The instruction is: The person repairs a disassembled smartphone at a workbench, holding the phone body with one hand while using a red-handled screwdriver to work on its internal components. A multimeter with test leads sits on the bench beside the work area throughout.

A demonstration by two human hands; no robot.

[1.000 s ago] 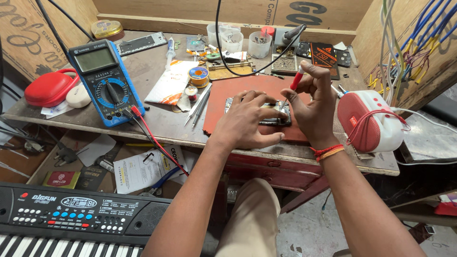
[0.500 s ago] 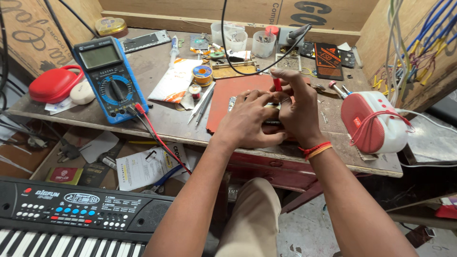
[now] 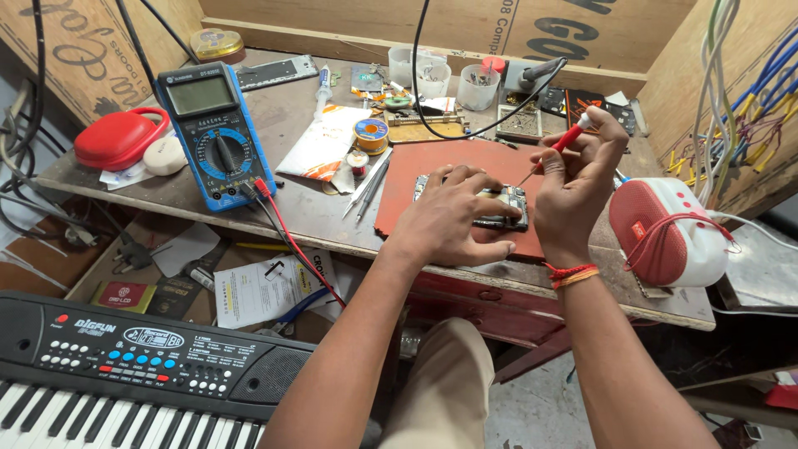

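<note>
The phone (image 3: 497,206) lies open on the red mat (image 3: 432,170), near the mat's front edge. The left hand (image 3: 453,218) lies flat on the phone with its fingers spread and presses it down; it does not grip. The right hand (image 3: 573,179) pinches a red screwdriver (image 3: 555,150) between thumb and fingers. The screwdriver leans, and its thin tip points down at the far right end of the phone.

Left of the mat lie tweezers (image 3: 368,185) and a small solder reel (image 3: 371,133). Farther left of the mat stands a blue meter (image 3: 214,133), with a red case (image 3: 116,137) beyond it. Right of the mat sits a red speaker (image 3: 661,231). Well in front of the mat, lower down, is a black keyboard (image 3: 125,366).
</note>
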